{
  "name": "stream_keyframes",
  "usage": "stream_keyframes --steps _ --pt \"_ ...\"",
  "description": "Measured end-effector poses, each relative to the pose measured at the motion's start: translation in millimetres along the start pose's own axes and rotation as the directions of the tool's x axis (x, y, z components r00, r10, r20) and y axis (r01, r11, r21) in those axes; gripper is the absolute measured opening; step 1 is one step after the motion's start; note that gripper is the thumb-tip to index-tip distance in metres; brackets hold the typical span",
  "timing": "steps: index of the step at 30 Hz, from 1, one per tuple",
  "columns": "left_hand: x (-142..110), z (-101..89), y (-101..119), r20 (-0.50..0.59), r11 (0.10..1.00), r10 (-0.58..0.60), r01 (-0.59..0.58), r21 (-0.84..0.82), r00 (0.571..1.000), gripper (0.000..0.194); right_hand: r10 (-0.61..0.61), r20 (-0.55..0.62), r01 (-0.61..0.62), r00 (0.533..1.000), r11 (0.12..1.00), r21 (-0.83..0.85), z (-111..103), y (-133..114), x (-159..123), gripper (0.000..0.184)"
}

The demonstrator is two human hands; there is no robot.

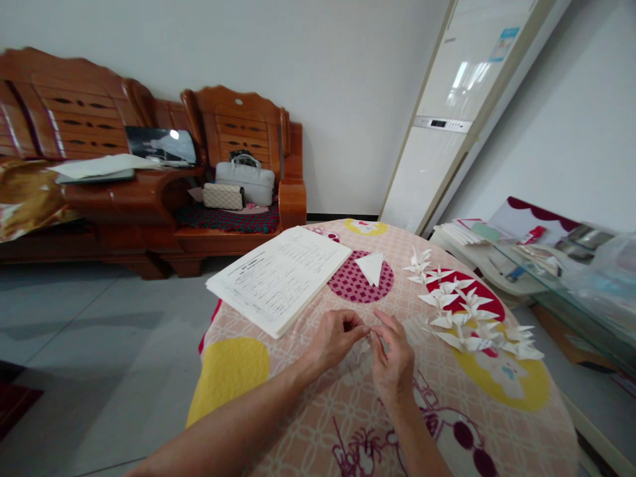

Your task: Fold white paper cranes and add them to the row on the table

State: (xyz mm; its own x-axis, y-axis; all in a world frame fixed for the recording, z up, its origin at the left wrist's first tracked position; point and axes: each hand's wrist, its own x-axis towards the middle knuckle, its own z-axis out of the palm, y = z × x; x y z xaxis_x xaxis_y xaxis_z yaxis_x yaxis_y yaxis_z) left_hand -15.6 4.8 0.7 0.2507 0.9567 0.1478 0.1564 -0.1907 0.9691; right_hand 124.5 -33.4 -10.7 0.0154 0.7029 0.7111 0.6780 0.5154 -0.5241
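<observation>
My left hand (336, 339) and my right hand (393, 358) meet over the middle of the round table, fingertips pinched together. Whatever lies between the fingertips is small and mostly hidden; I cannot make it out. Just beyond the hands, a white paper triangle (370, 268) rests on a purple checked circle of the tablecloth (298, 430). To the right of my right hand stand several folded white paper cranes (464, 315), grouped close together. A thick stack of printed paper sheets (281, 281) lies at the left, beyond my left hand.
A glass-topped side stand (561, 271) with papers, a red item and a plastic bag (606, 265) stands at the right. Behind the table are a wooden bench (84, 99) and a wooden armchair (291, 192) holding a grey handbag (253, 182). A tall white air conditioner (422, 165) stands by the wall.
</observation>
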Motion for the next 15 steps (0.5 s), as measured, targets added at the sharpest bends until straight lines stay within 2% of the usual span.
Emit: stream_keyframes --steps 5,9,12,15 --pt "-1.2 2.5 0.0 -0.026 0.994 0.064 -0.062 0.089 0.998 0.024 0.042 0.007 -0.043 0.999 0.998 0.041 1.5 -0.7 -0.4 0.015" --pt "-1.6 -3.5 8.8 -0.017 0.99 0.075 -0.072 0.121 0.997 0.024 0.155 0.016 -0.156 0.988 0.979 0.128 -0.9 -2.6 0.9 0.017" --pt "0.2 -13.5 14.7 -0.029 0.99 0.119 -0.116 0.078 0.993 0.026 0.297 0.036 -0.297 0.954 0.924 0.24 -4.8 -2.2 2.7 0.018" --pt "4.3 -18.9 11.8 -0.15 0.998 0.061 -0.059 0.02 0.987 0.031 0.425 0.049 -0.409 0.904 0.823 0.394 -7.1 -0.3 4.0 0.019"
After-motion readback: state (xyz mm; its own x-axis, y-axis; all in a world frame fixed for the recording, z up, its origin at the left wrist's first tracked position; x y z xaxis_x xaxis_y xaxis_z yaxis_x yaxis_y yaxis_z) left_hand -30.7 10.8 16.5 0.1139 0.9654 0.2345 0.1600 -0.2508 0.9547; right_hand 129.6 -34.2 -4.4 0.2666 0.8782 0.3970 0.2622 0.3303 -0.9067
